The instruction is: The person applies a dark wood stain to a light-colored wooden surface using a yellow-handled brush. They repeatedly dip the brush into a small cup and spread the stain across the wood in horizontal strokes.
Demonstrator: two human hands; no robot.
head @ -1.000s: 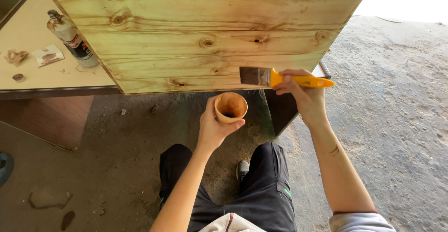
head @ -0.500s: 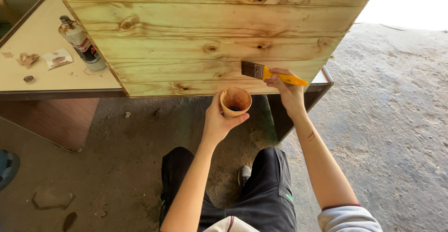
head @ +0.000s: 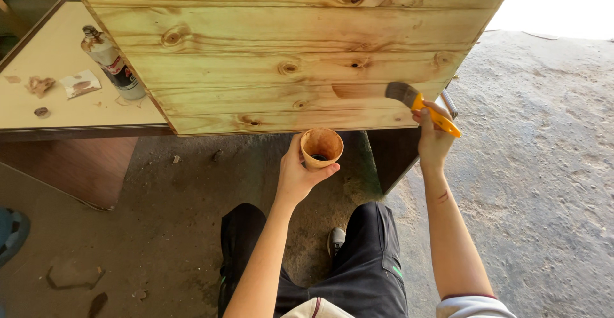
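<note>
Rough concrete floor [head: 550, 164] fills the lower part and right side of the head view, dusty and scattered with small scraps, with bright daylight beyond the top right corner. Over it, a panel of pine boards [head: 288, 49], knotted and yellow-green in tone, lies at a slant across a low brown table [head: 64, 100], its near edge overhanging so that the person seated on the ground can reach it.

Left hand [head: 297, 174] is wrapped around a small cup [head: 322, 146], stained brown inside with a dark pool at the bottom. It is held upright just below the panel's near edge, probably so the liquid stays level and close to the work.

Right hand [head: 433, 140] is closed on the orange handle of a paintbrush [head: 419, 103], whose dark bristles rest against the right end of the lower boards; a darker brown patch shows on the wood just left of them. The two hands are apart, cup to the left, brush to the right.

On the tabletop to the left stand a bottle [head: 112, 65] beside the panel's edge, a stained scrap of paper [head: 80, 84] and a small cap [head: 42, 111], well clear of the boards.
</note>
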